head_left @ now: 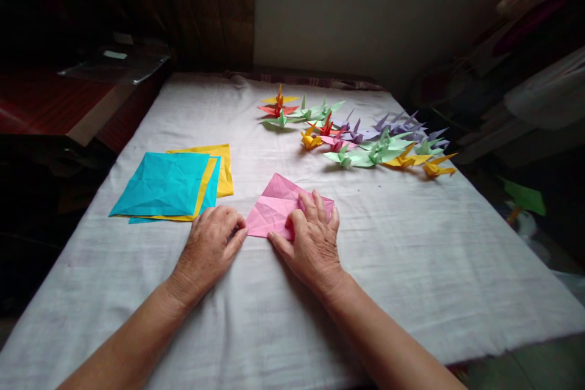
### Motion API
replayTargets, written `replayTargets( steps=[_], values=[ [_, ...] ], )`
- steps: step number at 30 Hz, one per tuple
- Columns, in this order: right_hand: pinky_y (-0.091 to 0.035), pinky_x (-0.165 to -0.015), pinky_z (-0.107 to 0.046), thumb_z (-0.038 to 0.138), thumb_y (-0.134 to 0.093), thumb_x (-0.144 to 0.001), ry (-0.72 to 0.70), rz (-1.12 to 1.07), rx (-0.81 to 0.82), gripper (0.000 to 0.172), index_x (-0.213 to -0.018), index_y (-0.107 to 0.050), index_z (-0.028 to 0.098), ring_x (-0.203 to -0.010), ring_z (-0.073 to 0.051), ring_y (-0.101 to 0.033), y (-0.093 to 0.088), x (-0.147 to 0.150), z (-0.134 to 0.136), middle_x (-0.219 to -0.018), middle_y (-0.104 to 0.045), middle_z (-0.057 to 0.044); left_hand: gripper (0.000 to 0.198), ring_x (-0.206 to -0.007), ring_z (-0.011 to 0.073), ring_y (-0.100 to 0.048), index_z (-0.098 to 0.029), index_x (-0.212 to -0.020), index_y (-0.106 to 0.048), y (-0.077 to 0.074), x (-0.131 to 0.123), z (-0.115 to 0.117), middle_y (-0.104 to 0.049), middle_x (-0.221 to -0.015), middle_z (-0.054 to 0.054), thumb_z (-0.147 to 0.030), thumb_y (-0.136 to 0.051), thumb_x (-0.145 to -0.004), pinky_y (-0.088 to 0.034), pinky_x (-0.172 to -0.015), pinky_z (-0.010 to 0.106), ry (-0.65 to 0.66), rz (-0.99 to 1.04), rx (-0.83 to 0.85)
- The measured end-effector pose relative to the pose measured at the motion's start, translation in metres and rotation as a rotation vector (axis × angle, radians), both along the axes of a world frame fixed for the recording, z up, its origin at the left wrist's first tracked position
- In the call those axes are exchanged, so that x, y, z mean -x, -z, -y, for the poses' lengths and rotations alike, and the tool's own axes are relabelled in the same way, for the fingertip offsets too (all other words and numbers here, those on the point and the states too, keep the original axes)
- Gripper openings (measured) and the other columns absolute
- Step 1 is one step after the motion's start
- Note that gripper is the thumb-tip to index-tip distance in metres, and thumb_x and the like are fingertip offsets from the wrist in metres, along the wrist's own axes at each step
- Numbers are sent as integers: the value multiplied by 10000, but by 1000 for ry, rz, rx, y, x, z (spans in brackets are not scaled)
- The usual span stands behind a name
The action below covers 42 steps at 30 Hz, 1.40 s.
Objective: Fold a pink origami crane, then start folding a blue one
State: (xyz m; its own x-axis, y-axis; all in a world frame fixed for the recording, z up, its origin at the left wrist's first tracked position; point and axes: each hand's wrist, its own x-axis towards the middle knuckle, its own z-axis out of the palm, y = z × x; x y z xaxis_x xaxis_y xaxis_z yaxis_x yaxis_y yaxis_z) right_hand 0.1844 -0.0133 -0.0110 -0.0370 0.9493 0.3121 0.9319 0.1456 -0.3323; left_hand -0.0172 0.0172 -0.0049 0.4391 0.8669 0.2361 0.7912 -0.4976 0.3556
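Observation:
A creased sheet of pink origami paper (269, 207) lies on the white cloth in front of me. My left hand (212, 234) is closed, thumb and forefinger pinched at the paper's left corner. Across the right part of the sheet rests my right hand (313, 237), its fingers spread and pressing down; the palm hides some of the paper. Just beyond my left hand is a stack of creased blue paper (162, 183) and yellow paper (223, 173) sheets.
Several folded paper cranes (381, 146) in green, purple, red, pink and yellow stand at the back right of the cloth-covered table (434, 268). A reddish wooden surface (55, 103) with a clear plastic bag (132, 64) is at the left. A green piece (523, 195) lies beyond the right edge.

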Motion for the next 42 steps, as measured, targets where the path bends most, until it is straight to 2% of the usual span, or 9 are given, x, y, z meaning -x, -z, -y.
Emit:
replayTargets(
  steps=[12, 18, 23, 27, 33, 36, 39, 41, 42],
  values=[
    [-331, -1027, -690, 412, -675, -838, 97, 34, 41, 240, -935, -590, 210, -1362, -426, -398, 12, -70, 21, -1415, -511, -200, 149, -879, 230, -568, -223, -872, -612, 3, 2, -2, -640, -911, 38, -297, -502, -939, -432, -816, 382, 7, 54, -13],
    [-383, -1019, -582, 347, -588, -904, 60, 51, -66, 140, -934, -629, 217, -1299, -363, -474, 4, -72, 33, -1358, -564, -173, 204, -889, 221, -583, -235, -963, -682, 2, 4, -2, -651, -963, 44, -314, -494, -960, -452, -816, 375, 39, 111, -57],
    [-410, -972, -501, 370, -626, -874, 22, 59, -61, 186, -992, -640, 226, -1196, -332, -540, -1, -64, 40, -1280, -617, -143, 179, -950, 240, -602, -236, -927, -692, 1, 4, 1, -669, -1040, 57, -345, -550, -935, -455, -854, 402, 64, 106, -69],
    [-397, -981, -465, 334, -625, -878, 5, 52, -37, 221, -1055, -633, 202, -1194, -312, -545, 2, -59, 27, -1266, -631, -132, 122, -1089, 279, -597, -240, -886, -683, -1, 4, 3, -669, -1170, 67, -322, -597, -911, -427, -929, 459, 106, 85, -131],
    [-390, -997, -438, 301, -608, -896, -12, 36, -55, 190, -1044, -656, 191, -1193, -297, -547, 2, -51, -21, -1267, -644, -135, 90, -1270, 301, -541, -221, -894, -630, -5, 1, 4, -713, -1191, 51, -211, -551, -936, -328, -1094, 549, 237, 58, -319],
    [-407, -985, -432, 210, -577, -877, -19, 36, -82, 334, -1204, -628, 161, -1197, -299, -546, 0, -42, -41, -1304, -625, -157, 115, -1088, 227, -669, -213, -1008, -604, -4, -1, 3, -759, -1035, 37, -179, -502, -968, -367, -1109, 503, 273, 61, -415],
    [-388, -1024, -439, 73, -536, -821, -73, 73, -161, 561, -1372, -543, 184, -1278, -297, -492, -5, -33, -42, -1404, -548, -162, 129, -801, 155, -711, -201, -1000, -598, -6, -4, 5, -756, -883, 19, -171, -474, -984, -495, -980, 385, 271, 40, -461],
    [-379, -1041, -440, 56, -542, -816, -188, 113, -216, 591, -1373, -554, 255, -1337, -295, -437, -8, -28, -34, -1464, -493, -131, 169, -701, 143, -685, -200, -909, -603, -8, -7, 7, -735, -795, 9, -169, -456, -987, -532, -887, 340, 271, 22, -471],
    [-392, -1031, -431, 74, -556, -831, -259, 129, -233, 542, -1329, -592, 286, -1352, -292, -420, -9, -27, -29, -1478, -479, -112, 200, -675, 142, -672, -202, -864, -603, -9, -9, 9, -719, -753, 5, -172, -450, -988, -538, -850, 326, 269, 18, -471]
  ],
)
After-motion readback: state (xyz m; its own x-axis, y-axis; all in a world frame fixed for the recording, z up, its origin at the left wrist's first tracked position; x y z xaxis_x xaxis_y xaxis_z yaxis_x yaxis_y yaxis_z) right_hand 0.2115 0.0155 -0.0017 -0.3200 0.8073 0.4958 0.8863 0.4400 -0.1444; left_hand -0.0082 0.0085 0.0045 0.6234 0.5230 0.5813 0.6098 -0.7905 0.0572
